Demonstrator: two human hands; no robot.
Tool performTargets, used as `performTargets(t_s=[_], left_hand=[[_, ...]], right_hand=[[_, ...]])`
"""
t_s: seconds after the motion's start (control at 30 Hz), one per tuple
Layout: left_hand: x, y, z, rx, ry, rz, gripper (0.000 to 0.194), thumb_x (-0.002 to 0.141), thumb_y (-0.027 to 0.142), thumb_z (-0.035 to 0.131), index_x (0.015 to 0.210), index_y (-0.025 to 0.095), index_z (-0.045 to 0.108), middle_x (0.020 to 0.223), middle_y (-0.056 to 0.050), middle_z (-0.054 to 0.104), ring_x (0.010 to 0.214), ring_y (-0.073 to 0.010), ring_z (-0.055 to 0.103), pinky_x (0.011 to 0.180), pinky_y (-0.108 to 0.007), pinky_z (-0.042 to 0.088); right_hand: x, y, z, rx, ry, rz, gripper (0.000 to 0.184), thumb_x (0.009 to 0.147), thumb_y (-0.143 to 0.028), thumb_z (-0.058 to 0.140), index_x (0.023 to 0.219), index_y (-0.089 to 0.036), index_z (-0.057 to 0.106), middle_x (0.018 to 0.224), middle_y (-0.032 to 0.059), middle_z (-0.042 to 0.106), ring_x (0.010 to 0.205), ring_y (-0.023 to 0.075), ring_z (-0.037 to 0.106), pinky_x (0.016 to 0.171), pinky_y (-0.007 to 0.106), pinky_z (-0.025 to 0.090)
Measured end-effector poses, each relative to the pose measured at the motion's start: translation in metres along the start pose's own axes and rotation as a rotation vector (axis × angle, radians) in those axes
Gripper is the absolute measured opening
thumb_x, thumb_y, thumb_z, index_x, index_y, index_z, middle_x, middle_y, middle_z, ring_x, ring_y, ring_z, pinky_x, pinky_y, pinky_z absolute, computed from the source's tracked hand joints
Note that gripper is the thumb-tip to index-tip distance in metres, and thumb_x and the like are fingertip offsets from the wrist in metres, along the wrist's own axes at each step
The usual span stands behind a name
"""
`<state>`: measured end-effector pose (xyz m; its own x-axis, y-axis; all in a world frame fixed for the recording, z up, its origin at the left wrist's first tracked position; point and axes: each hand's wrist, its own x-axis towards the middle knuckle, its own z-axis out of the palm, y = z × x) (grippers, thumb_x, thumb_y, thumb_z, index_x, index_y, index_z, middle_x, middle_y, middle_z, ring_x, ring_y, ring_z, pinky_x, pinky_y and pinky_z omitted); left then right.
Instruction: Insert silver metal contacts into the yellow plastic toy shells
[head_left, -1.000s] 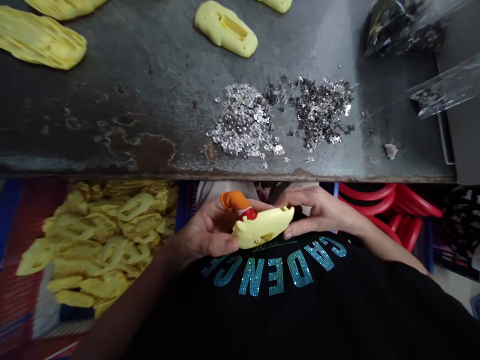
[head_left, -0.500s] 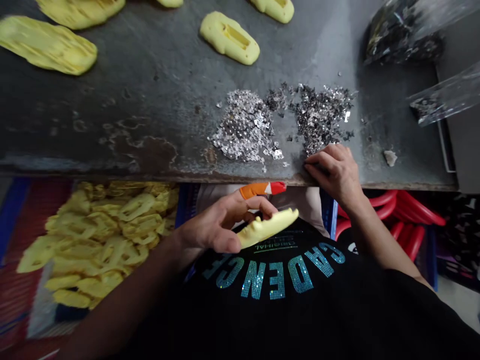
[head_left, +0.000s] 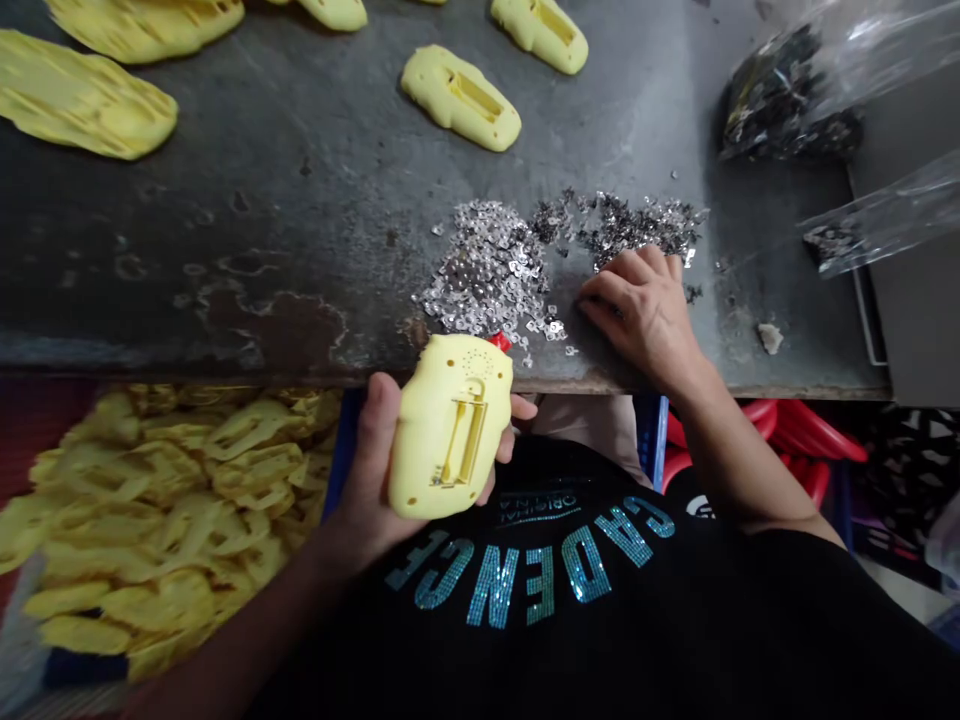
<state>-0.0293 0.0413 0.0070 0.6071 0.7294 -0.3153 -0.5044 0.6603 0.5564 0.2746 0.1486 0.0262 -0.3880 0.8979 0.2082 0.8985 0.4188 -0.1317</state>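
Observation:
My left hand [head_left: 366,485] grips a yellow plastic toy shell [head_left: 427,440], its battery compartment turned up toward me, thumb along one side and fingers wrapped beneath and round the other. A red wrapping on one fingertip shows past the shell's top end. My right hand [head_left: 641,310] rests at the near side of a heap of small dark metal battery contacts [head_left: 664,222], fingertips bent together on the table. Whatever those fingers pinch is hidden. Between the hands, a heap of shiny silver metal contacts [head_left: 487,265] lies close to the table edge.
Further yellow shells [head_left: 465,95] lie across the back of the grey metal table [head_left: 300,220]. Clear bags of dark parts [head_left: 787,100] stand at the right. Below the edge, many yellow shells [head_left: 187,500] fill the left side, and red curved pieces [head_left: 810,440] the right.
My left hand has turned the shell from edge-on to compartment-side up and raised it toward the table edge. My right hand has shifted slightly up and left over the dark heap.

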Motion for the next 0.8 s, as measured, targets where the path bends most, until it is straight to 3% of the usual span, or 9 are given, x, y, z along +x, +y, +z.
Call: performTargets(t_s=[0.1,0.23,0.4,0.6,0.7,0.8], left_hand=[[0.000,0.004,0.003,0.022,0.005,0.065,0.113,0.100,0.101,0.031,0.140,0.009,0.083,0.102,-0.015,0.082,0.078,-0.0204,0.074,0.057,-0.022,0.061],[0.003,0.005,0.007,0.037,0.023,0.006,0.108,0.101,0.100,0.035,0.147,0.013,0.080,0.104,-0.015,0.084,0.075,-0.0206,0.077,0.057,-0.023,0.064],[0.009,0.005,0.016,0.065,0.046,-0.026,0.105,0.095,0.103,0.046,0.136,0.015,0.086,0.096,-0.015,0.086,0.071,-0.0223,0.077,0.054,-0.025,0.064],[0.008,0.000,0.022,0.110,0.103,0.037,0.106,0.099,0.100,0.038,0.141,0.014,0.083,0.101,-0.018,0.085,0.078,-0.0269,0.077,0.054,-0.028,0.063],[0.010,0.001,0.024,0.134,0.122,0.046,0.103,0.102,0.096,0.041,0.136,0.009,0.085,0.093,-0.017,0.083,0.069,-0.0235,0.074,0.049,-0.026,0.058],[0.014,0.003,0.032,0.147,0.136,0.070,0.105,0.100,0.096,0.047,0.127,0.004,0.087,0.081,-0.016,0.080,0.060,-0.0198,0.069,0.048,-0.025,0.055]], right_hand=[[-0.006,-0.002,-0.004,0.057,-0.045,-0.031,0.021,0.113,-0.033,0.059,0.109,-0.026,0.078,0.110,0.0079,0.073,0.111,0.0314,0.056,0.097,0.050,0.040],[-0.025,-0.004,-0.011,0.085,-0.072,-0.043,0.024,0.115,-0.033,0.057,0.106,-0.025,0.078,0.104,0.0078,0.073,0.106,0.0300,0.056,0.093,0.048,0.039],[-0.033,0.003,-0.007,0.056,-0.018,0.018,0.024,0.115,-0.035,0.057,0.113,-0.026,0.079,0.110,0.0084,0.076,0.108,0.0308,0.057,0.094,0.049,0.040],[-0.044,0.002,-0.022,0.208,0.092,0.015,0.023,0.116,-0.034,0.057,0.113,-0.027,0.079,0.102,0.0035,0.080,0.098,0.0256,0.065,0.093,0.046,0.042],[-0.056,0.005,-0.030,0.253,0.224,0.125,0.020,0.115,-0.033,0.061,0.112,-0.027,0.079,0.101,0.0033,0.081,0.096,0.0243,0.068,0.095,0.046,0.044],[-0.069,0.008,-0.025,0.231,0.236,0.111,0.017,0.115,-0.033,0.063,0.111,-0.027,0.079,0.099,0.0026,0.081,0.097,0.0247,0.069,0.093,0.046,0.044]])
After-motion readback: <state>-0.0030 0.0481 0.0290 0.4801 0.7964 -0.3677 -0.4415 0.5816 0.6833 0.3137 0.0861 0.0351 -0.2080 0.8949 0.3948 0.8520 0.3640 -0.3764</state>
